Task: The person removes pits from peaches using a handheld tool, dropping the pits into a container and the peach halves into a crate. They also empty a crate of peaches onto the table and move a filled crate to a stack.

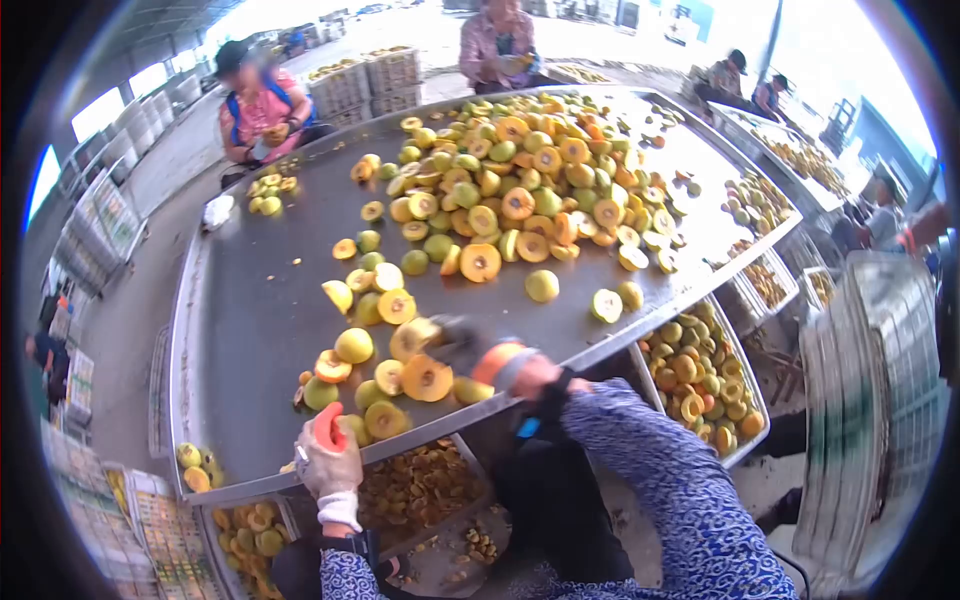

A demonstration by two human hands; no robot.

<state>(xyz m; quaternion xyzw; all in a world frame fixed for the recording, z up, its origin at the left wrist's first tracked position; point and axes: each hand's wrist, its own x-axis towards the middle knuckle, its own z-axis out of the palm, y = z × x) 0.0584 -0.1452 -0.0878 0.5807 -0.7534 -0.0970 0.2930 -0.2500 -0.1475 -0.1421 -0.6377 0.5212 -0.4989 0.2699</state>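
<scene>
My left hand (330, 458), in a pale glove with a red-orange part, is at the near table edge beside cut yellow-green fruit that looks like peaches (386, 420). Its fingers are curled; whether anything is inside them is hidden. My right hand (488, 352), blurred by motion, reaches over the edge to the nearest fruit. Its fingers and any held item are smeared. Close to it lie a large halved fruit (427, 378) and a whole-looking one (354, 346). A big heap of halved fruit (520, 190) covers the far middle of the metal table (250, 330).
Below the edge stand a crate of fruit scraps (425, 485), a crate of fruit halves (705, 385) at right and another (248, 540) at left. Stacked crates (870, 400) rise on the right. Two people (265, 110) (500, 50) work across the table.
</scene>
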